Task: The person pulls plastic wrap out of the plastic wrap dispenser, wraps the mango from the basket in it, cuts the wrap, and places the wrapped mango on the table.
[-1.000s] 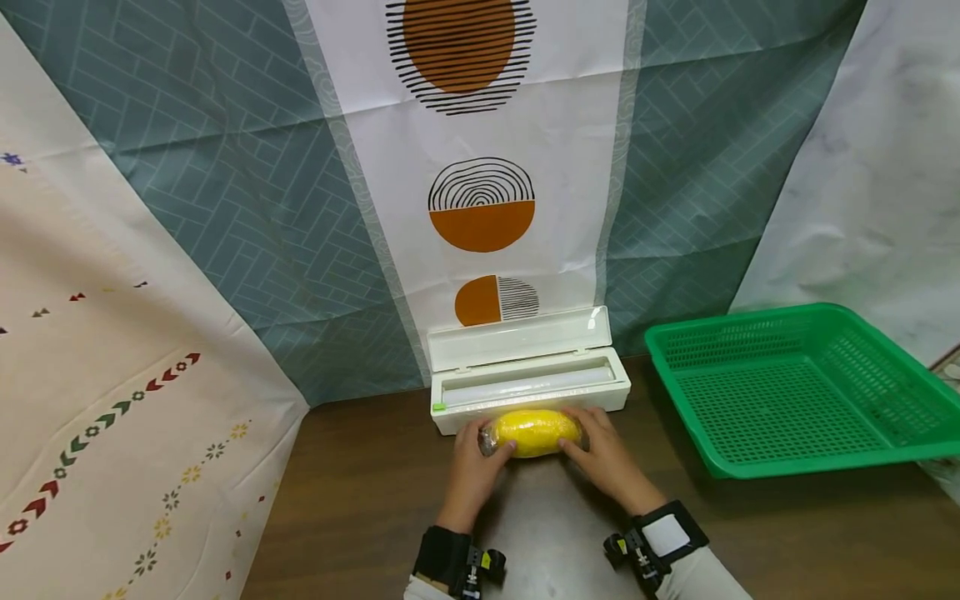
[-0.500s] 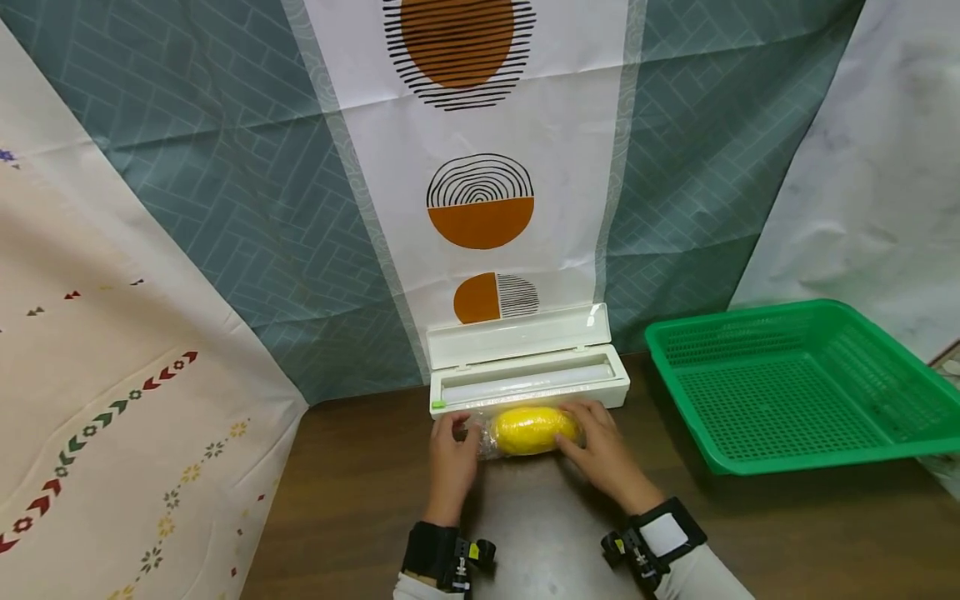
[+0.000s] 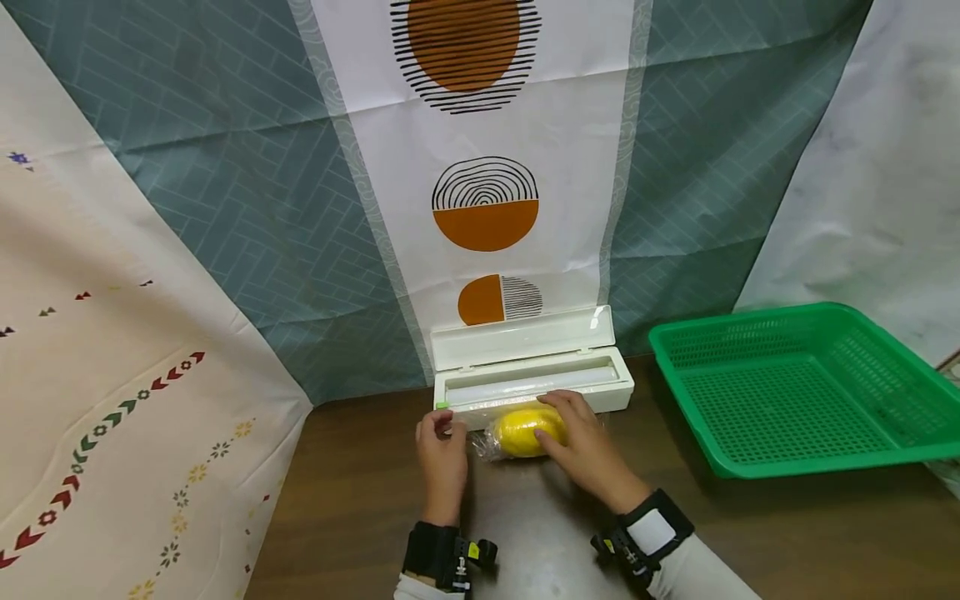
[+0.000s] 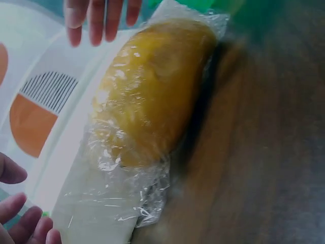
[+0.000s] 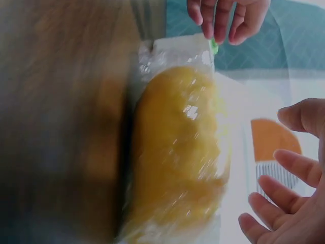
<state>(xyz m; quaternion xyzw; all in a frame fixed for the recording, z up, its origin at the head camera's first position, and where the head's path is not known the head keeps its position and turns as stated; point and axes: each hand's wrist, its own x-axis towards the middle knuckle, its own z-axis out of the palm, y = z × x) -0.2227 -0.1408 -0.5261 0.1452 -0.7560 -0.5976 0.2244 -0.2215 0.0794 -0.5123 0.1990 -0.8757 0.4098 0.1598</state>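
Observation:
A yellow oblong, fruit-like thing [image 3: 522, 432], wrapped in clear cling film [image 4: 109, 198], lies on the table against the front of a white cling film dispenser [image 3: 534, 395]. Loose film bunches at its left end. My right hand [image 3: 583, 450] is above its right side; the right wrist view shows those fingers [image 5: 284, 195] spread and apart from it. At the dispenser's left end, my left hand [image 3: 442, 454] hovers near the small green slider [image 3: 442, 406]. Its fingers are loosely bent, with a gap between thumb and fingers, and nothing visible is held.
The dispenser's lid [image 3: 523, 340] stands raised, showing a roll of film [image 3: 531, 383] inside. A green plastic basket [image 3: 810, 400] sits to the right. Patterned cloth [image 3: 480, 125] hangs behind the table [image 3: 352, 492], and a cream cloth [image 3: 150, 400] covers the left side.
My left hand has let go of the wrapped thing's left end and moved left toward the green slider. My right hand has shifted left over the yellow thing. Film now spreads at its left end.

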